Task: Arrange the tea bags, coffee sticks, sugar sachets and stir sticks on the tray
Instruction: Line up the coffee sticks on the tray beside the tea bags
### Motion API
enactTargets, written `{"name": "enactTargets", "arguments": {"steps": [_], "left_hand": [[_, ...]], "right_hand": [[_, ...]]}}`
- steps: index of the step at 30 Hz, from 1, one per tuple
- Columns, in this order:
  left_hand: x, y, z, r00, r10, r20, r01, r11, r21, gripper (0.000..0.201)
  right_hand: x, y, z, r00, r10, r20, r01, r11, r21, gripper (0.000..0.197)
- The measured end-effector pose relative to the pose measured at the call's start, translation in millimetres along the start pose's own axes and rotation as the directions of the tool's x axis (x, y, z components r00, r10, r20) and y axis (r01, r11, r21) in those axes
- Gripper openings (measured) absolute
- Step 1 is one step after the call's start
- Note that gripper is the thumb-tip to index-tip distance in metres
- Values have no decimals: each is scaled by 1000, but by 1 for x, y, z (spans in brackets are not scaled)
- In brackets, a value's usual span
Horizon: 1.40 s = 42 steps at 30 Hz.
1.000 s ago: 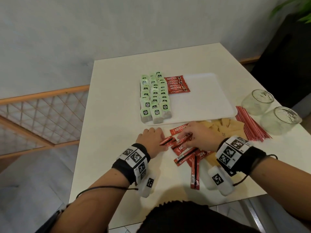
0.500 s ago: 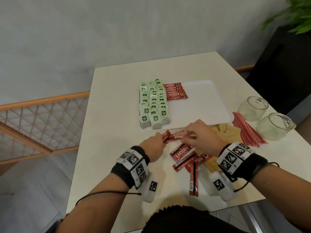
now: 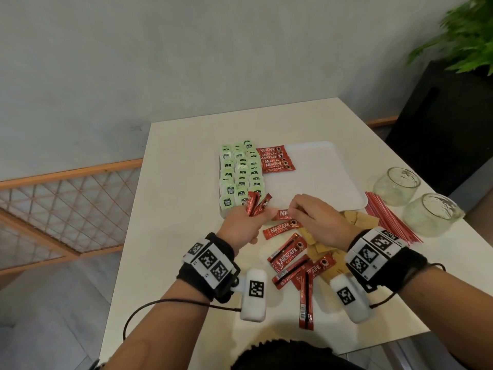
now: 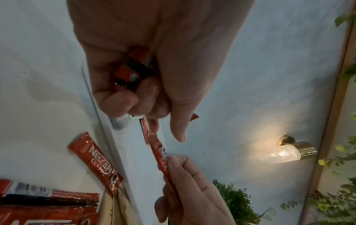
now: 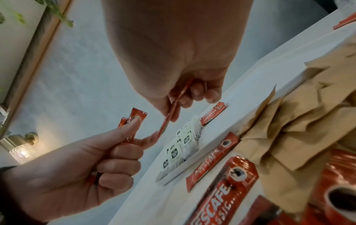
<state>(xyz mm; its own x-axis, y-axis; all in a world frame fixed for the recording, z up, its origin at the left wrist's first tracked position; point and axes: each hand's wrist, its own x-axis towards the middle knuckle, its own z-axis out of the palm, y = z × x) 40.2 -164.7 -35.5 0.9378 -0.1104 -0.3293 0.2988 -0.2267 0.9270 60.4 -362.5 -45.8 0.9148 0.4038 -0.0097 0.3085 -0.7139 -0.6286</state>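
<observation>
White tabletop (image 3: 186,156) under you: your left hand (image 3: 241,225) has lifted off it, now gripping two coffee sticks (image 3: 256,204), while your right hand (image 3: 314,217) pinches a third (image 3: 284,214) toward it (a bundle for the tray (image 3: 320,166), probably).

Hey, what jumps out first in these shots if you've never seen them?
The green-and-white tea bags packed in rows at the left of the white plastic tray. In front, the left hand grips red coffee sticks, and the right hand pinches another.
</observation>
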Motion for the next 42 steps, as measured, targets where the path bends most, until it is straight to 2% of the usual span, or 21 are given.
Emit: {"name": "enactTargets", "arguments": {"steps": [6, 11, 14, 17, 20, 22, 25, 27, 30, 34, 37, 42], "left_hand": [[11, 3, 4, 997, 51, -50, -47, 995, 94, 22], [18, 8, 9, 982, 175, -72, -159, 970, 183, 8], [26, 10, 8, 972, 201, -126, -174, 965, 196, 8], [36, 10, 2, 965, 187, -182, -166, 979, 122, 15], [43, 15, -4, 979, 181, -93, -167, 976, 137, 12], [47, 21, -6, 983, 182, -6, -178, 968, 175, 14], [62, 26, -11, 997, 79, -12, -78, 995, 62, 22], [71, 28, -16, 999, 4, -40, -5, 1000, -18, 17], [81, 28, -23, 998, 7, -57, -11, 997, -73, 14], [89, 22, -32, 996, 60, -60, -64, 996, -67, 14], [91, 17, -39, 998, 35, -57, -40, 995, -86, 11], [89, 15, -49, 1000, -17, -4, 16, 988, -156, 11]], "right_hand": [[6, 1, -10, 994, -75, -74, 79, 996, 51, 11], [16, -6, -18, 999, 17, -46, -6, 975, 221, 6], [26, -3, -28, 998, 62, -30, -52, 964, 262, 11], [34, 9, -39, 986, 143, -81, -107, 933, 343, 15], [43, 24, -44, 974, 199, -111, -111, 840, 530, 9], [54, 34, -44, 964, 232, -132, -117, 811, 573, 9], [74, 58, -41, 929, 343, -136, -226, 821, 525, 12], [86, 72, -37, 901, 420, -105, -340, 836, 431, 13], [104, 84, -31, 866, 497, -55, -455, 828, 328, 15], [128, 87, -23, 816, 571, -91, -509, 784, 355, 15], [140, 87, -18, 776, 621, -111, -538, 743, 397, 24], [155, 88, -18, 768, 629, -124, -547, 743, 385, 31]]}}
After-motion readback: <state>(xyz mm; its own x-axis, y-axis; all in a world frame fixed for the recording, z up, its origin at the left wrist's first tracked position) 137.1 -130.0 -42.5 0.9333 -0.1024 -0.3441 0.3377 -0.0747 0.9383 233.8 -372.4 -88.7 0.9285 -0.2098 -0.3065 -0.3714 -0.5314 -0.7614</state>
